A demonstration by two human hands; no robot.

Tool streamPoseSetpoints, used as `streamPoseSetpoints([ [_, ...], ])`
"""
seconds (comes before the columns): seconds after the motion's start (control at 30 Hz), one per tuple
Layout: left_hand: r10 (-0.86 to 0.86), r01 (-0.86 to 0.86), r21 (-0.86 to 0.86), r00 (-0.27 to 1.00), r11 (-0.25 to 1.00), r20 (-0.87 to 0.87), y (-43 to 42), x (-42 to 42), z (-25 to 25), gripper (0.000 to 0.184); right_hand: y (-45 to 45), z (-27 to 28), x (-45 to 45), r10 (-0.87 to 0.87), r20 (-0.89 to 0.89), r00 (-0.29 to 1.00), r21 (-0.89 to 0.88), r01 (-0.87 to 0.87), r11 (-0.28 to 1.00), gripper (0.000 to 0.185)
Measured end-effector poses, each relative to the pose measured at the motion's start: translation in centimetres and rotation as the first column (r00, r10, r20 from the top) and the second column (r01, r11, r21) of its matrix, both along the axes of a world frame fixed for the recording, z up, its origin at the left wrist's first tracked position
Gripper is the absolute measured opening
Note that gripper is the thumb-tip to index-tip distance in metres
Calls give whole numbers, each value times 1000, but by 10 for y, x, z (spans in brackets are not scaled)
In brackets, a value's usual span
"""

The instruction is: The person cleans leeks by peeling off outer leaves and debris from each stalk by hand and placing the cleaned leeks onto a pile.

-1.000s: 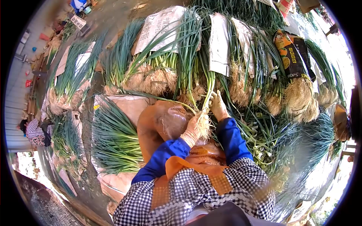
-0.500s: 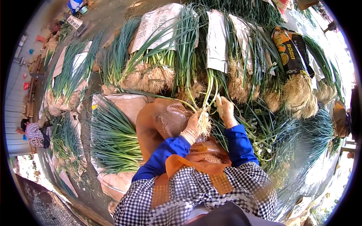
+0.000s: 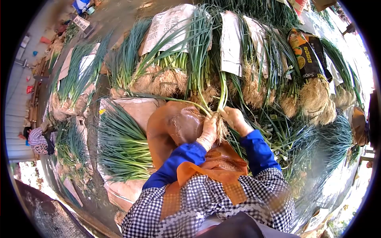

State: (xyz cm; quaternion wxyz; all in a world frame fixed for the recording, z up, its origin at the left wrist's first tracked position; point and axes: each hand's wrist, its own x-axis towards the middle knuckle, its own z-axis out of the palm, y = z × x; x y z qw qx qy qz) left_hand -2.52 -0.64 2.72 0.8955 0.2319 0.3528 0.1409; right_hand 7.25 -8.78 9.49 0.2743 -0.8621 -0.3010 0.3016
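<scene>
My left hand [image 3: 208, 130] is closed around the root end of a small bunch of spring onions [image 3: 223, 93]. Pale stringy roots [image 3: 222, 133] hang below my fingers, while the stalks point away from me and splay apart. My right hand [image 3: 236, 119] is closed too, its fingers pinching at the base of the same bunch, right beside the left. The fingertips partly cover what they grip. Both hands are over my lap, which a brown apron [image 3: 160, 119] covers.
Rooted spring onion bundles [image 3: 170, 81] lie in a row ahead, partly under white sacks [image 3: 231, 43] and a black printed bag [image 3: 305, 53]. Trimmed onions [image 3: 123, 142] lie on my left; loose greens [image 3: 285, 139] are on my right. Another person [image 3: 38, 141] sits far left.
My right hand has come down and inward, from beside the stalks to the bunch's base next to my left hand. The left hand still holds the bunch.
</scene>
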Motion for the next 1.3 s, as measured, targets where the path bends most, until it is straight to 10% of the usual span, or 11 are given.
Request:
streamPoseSetpoints([
  [0.1, -12, 17, -45, 993, 999, 115, 4, -1, -15, 21, -44, 20, -34, 315, -144, 938, 304, -261, 916, 35],
  [0.17, -14, 14, -17, 999, 1000, 45, 4, 4, -6, 23, -81, 33, -45, 626, -275, 730, 16, -647, 762, 40],
  [0.23, -75, 74, 21, 996, 997, 46, 5, 5, -7, 24, -117, 33, -31, 416, -515, 749, -107, -538, 836, 45],
  [0.3, -115, 115, 3, 992, 993, 58, 2, 6, -6, 22, -139, -9, -9, 386, -167, 907, -821, -344, 455, 47],
  [0.37, -179, 179, 9, 982, 984, 57, 2, 4, -4, 16, -142, -75, 10, 20, -181, 983, -225, -61, 972, 48],
  [0.4, -201, 199, 27, 977, 980, 70, 3, 6, -16, 15, -120, -71, 13, -222, -516, 828, 111, 321, 940, 49],
  [0.57, -276, 276, 73, 961, 958, -21, 7, 6, 4, 22, -14, -61, -16, 58, -778, 625, 447, 487, 751, 47],
  [0.9, -423, 417, 72, 899, 906, 110, 4, -3, 2, 20, -31, -88, -9, -382, -669, 638, 344, 721, 602, 42],
  [0.97, -271, 289, -100, 949, 952, 160, 5, -7, 12, 20, -41, -112, 14, -453, -789, 416, 301, 904, 305, 43],
  [1.17, -312, 315, 53, 949, 948, -45, 5, -8, -6, 22, -22, -44, -21, -137, -677, 723, 385, 506, 772, 35],
  [1.3, -235, 231, 156, 972, 960, 10, 10, -21, 0, 26, -16, -91, -6, -279, -778, 563, 351, 757, 550, 28],
])
